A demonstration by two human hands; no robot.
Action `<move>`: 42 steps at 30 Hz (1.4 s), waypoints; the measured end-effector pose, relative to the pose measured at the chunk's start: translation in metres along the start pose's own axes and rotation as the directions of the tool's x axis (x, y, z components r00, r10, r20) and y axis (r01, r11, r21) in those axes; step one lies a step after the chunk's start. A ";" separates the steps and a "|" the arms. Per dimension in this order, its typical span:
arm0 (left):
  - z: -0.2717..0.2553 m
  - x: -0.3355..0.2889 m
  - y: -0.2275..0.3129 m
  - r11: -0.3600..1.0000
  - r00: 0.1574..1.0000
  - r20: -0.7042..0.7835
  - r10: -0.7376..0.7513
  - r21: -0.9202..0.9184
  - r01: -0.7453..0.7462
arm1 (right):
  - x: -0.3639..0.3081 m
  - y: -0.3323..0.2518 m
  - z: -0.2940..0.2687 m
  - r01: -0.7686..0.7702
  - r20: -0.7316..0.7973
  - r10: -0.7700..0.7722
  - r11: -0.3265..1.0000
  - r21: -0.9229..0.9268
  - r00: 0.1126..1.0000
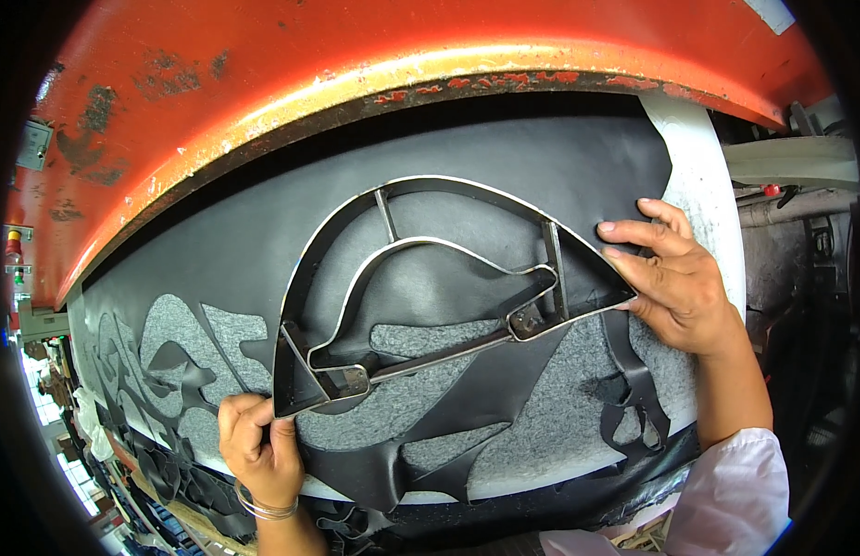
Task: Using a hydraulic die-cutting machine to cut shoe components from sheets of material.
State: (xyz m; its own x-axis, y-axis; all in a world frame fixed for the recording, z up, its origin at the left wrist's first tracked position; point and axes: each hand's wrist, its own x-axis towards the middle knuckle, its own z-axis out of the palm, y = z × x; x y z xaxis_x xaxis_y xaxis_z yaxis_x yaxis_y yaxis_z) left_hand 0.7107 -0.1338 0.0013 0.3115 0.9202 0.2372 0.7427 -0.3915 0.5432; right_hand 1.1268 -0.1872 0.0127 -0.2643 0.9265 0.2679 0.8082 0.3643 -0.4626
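Observation:
A curved steel cutting die (385,206) with welded cross braces and a straight rod lies on a sheet of black leather-like material (504,148). Its lower left corner is pinched between the thumb and fingers of my left hand (261,447). My right hand (675,278) is at the die's pointed right corner, thumb below and fingers above the edge, some of them spread over the sheet. Under the die's lower side, the black sheet has cut-out gaps where a grey, fibrous surface (550,417) shows.
A large red-orange machine beam (291,65) with chipped paint spans the far side, close above the sheet. The white cutting board (717,195) shows at the right. Black offcut strips (634,389) hang along the near edge. A red and green button unit (15,255) sits at far left.

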 end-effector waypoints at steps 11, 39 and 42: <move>0.005 0.003 0.000 0.999 0.999 -0.014 0.047 -0.006 -0.047 | -0.004 0.000 -0.003 -0.001 0.014 0.001 1.000 -0.009 1.000; 0.007 0.007 -0.015 0.997 0.997 0.055 0.047 0.063 -0.050 | 0.001 0.016 0.020 -0.039 -0.074 0.038 0.999 -0.010 0.996; 0.009 0.005 -0.017 0.994 0.997 0.024 0.068 0.087 -0.069 | 0.003 0.021 0.021 -0.016 -0.076 0.015 1.000 -0.015 0.997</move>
State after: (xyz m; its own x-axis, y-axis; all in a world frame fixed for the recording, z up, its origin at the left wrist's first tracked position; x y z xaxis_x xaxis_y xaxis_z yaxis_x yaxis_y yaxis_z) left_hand 0.7056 -0.1223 -0.0140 0.3752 0.8915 0.2537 0.7679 -0.4523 0.4537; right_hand 1.1314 -0.1746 -0.0141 -0.2113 0.9219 0.3248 0.8201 0.3480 -0.4543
